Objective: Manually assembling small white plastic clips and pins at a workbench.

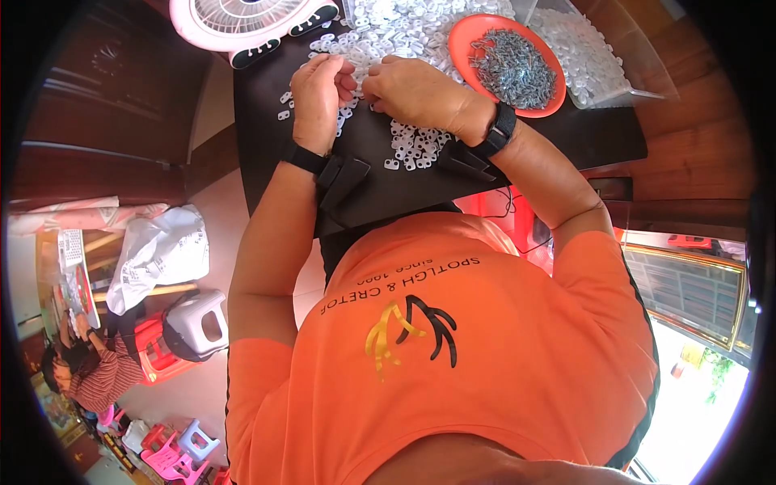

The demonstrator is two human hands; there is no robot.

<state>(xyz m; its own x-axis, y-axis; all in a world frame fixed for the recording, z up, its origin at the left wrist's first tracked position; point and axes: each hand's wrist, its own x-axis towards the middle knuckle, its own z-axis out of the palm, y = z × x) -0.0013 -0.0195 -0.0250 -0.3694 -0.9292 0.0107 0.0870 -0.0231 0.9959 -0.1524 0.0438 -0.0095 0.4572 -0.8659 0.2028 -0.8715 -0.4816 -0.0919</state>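
Head view: my left hand (321, 90) and right hand (414, 90) meet over the black tabletop (582, 133), fingers curled shut on small white plastic clips (411, 149) heaped between and beyond them; any single clip's direction is too small to tell.

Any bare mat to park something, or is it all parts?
Bare black mat lies right of the right hand, below the orange dish; another strip runs left of the left hand. White clips crowd the middle and top.
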